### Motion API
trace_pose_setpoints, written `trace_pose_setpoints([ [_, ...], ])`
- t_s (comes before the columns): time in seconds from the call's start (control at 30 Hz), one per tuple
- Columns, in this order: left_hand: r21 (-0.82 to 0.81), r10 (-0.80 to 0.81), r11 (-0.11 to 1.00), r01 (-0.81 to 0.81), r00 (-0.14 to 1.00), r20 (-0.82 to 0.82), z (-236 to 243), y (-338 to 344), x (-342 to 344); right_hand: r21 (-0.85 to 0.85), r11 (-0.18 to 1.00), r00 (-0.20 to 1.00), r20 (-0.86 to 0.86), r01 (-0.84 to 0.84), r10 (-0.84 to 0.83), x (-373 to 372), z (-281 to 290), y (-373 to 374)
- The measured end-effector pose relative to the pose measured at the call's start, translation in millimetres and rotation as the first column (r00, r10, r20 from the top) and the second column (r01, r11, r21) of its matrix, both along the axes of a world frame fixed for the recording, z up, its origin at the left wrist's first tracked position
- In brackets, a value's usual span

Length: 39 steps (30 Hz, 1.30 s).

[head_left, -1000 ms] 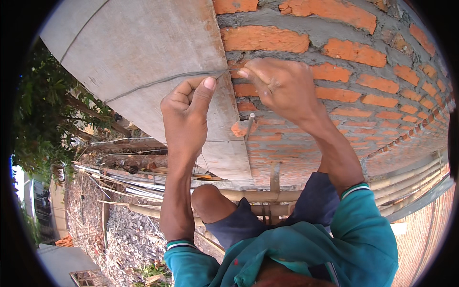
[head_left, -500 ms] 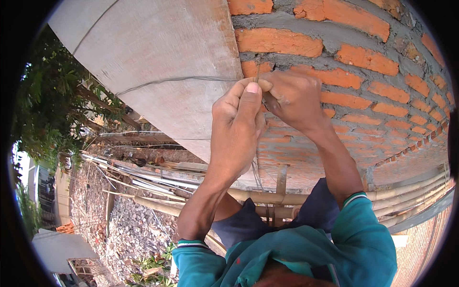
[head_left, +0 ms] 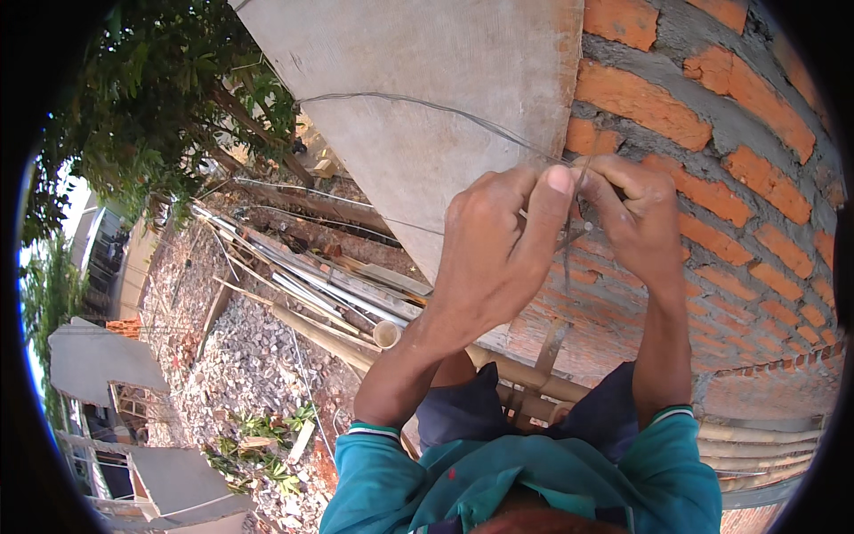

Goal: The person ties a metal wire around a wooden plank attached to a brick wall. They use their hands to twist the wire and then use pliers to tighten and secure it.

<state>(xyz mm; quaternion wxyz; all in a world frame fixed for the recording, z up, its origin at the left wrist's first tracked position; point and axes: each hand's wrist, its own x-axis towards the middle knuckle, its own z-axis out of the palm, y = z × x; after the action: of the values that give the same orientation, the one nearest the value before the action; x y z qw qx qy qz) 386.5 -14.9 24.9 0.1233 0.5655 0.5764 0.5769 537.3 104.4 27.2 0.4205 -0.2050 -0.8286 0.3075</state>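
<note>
My left hand (head_left: 503, 254) and my right hand (head_left: 636, 218) are close together at the edge of a pale flat board (head_left: 427, 53), where it meets the orange brick wall (head_left: 738, 89). My left thumb and fingers pinch thin dark wire (head_left: 418, 105), which runs across the board to my fingertips. My right thumb and curled fingers grip the wire just beside them. Loose strands stick up and hang down between my hands. A small pale peg-like piece (head_left: 588, 226) shows behind the strands; I cannot tell what it is.
Bamboo poles (head_left: 534, 374) run below me by my knees. Long pipes and sticks (head_left: 329, 294) lie down at the left beside broken rubble (head_left: 213, 356) and cut leaves (head_left: 276, 427). A leafy tree (head_left: 133, 107) fills the upper left; grey sheets (head_left: 98, 351) lie low at the left.
My hands were apart a second ago and have come together at the wire. The view has swung, so board and hands sit further right and more tree and ground show.
</note>
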Motion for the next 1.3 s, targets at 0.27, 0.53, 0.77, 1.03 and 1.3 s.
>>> trace_pose_setpoints([
  [0.27,0.007,0.362,0.843,-0.537,0.578,0.732,10.4,13.4,-243.4,-0.701,0.658,0.953,-0.286,-0.276,0.096,-3.1,12.9,3.4],
  [0.53,-0.143,0.262,0.964,-0.226,0.692,0.673,20.7,19.0,-324.9,-0.706,0.533,0.858,-0.507,-0.466,0.078,-12.4,13.5,-0.1],
  [0.77,-0.448,0.44,0.795,-0.409,0.897,-0.039,34.4,57.0,-382.3,-0.675,0.667,0.904,-0.428,-0.316,-0.006,-9.8,12.5,-5.5],
  [1.03,-0.236,0.312,0.94,-0.246,0.9,0.306,6.0,101.5,-408.4,-0.549,0.83,0.973,-0.228,-0.101,-0.032,-4.0,12.7,-14.7],
  [1.3,-0.199,0.293,0.954,-0.226,0.848,0.442,-14.1,104.1,-430.1,-0.511,0.857,0.968,-0.239,-0.062,-0.072,-9.3,8.1,-17.5],
])
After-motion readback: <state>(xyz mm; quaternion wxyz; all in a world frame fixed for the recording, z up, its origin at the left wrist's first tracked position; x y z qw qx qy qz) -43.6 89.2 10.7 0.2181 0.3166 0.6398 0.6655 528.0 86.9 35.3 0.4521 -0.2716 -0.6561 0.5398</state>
